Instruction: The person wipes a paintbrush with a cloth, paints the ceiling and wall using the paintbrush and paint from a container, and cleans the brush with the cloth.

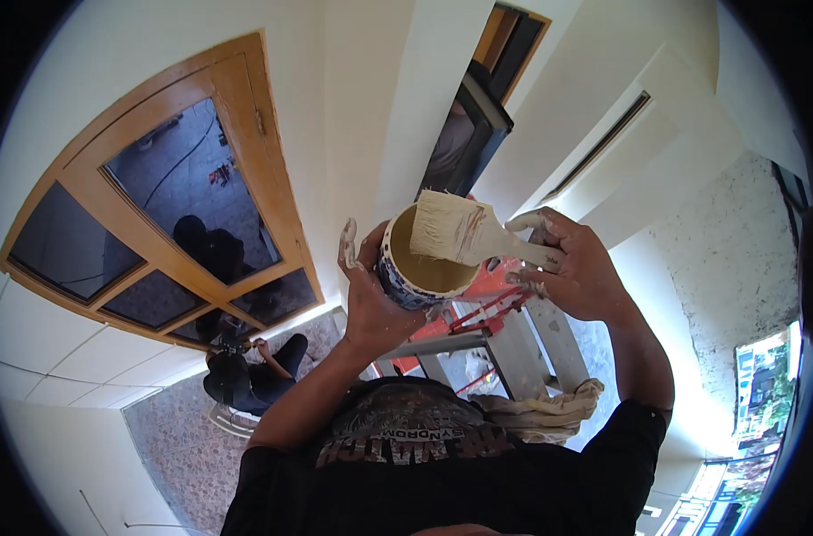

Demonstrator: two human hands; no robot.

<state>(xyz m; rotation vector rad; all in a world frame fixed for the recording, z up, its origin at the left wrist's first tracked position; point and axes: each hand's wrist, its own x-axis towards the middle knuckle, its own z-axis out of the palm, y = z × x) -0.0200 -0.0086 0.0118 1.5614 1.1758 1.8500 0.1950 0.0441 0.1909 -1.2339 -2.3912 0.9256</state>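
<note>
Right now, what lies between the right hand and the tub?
In the head view, the paintbrush, bristles over the tub, handle in the right hand.

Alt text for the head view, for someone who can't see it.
Left hand holds a paint tub; right hand holds a wide, paint-coated brush over its mouth. Below are a ladder and a cloth; at left, a wood-framed window above a seated person.

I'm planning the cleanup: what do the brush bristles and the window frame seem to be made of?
The bristles look like natural or synthetic fibre, matte, with ragged cream-coated tips. The window frame is probably varnished wood, judging by its warm brown tone.
</note>
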